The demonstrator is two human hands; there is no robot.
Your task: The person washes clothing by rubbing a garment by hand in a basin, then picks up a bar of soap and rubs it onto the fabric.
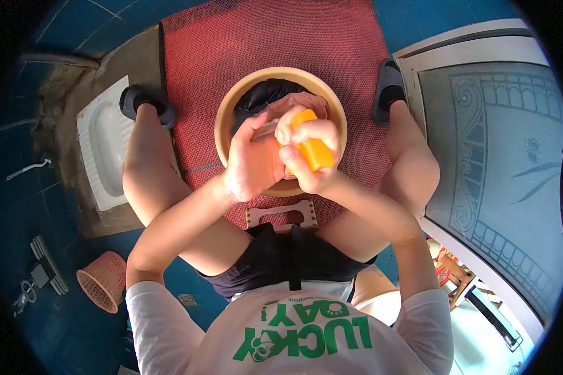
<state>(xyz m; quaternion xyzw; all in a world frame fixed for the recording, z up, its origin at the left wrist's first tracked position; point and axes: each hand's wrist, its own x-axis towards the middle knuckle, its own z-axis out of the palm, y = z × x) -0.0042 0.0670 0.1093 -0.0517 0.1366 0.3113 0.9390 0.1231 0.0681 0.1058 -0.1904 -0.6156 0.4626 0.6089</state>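
My right hand grips an orange bar, which looks like soap, between thumb and fingers. Just left of it is my left hand, palm turned up, thumb held away from the palm. Brownish-pink cloth shows behind both hands; whether my left fingers hold it is hidden. Both hands are over a cream round basin between my feet. Dark, wet-looking fabric fills the basin's far side.
Under the basin lies a red woven mat. A white squat toilet is by my left foot. A pink slotted basket and a flat mop head lie further left. On the right stands a frosted-glass door. A stool is beneath me.
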